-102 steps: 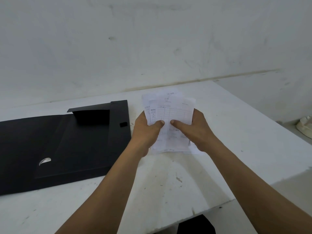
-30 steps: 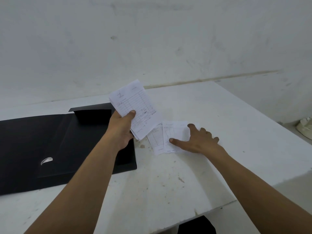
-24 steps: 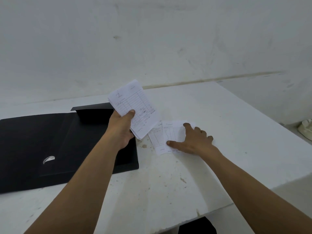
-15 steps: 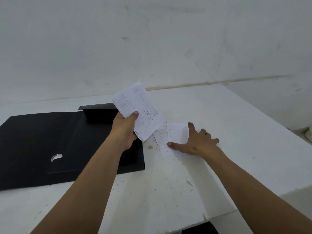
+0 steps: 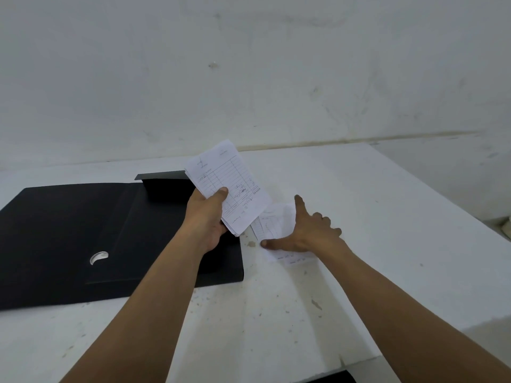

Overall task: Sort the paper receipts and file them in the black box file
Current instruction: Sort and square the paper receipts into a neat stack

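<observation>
My left hand grips a stack of white paper receipts, tilted and held above the right end of the black box file. The box file lies open and flat on the white table, with a round finger hole in it. My right hand rests with spread fingers on a few loose receipts lying flat on the table just right of the file. Part of those receipts is hidden under the palm.
The white table runs back to a white wall; its right and front edges are near. A raised black flap stands at the file's far end. A dark object shows below the table's front edge.
Earlier both hands held the whole stack; now a few receipts lie on the table under my right hand, which has slid slightly over them. The left hand keeps its stack raised.
</observation>
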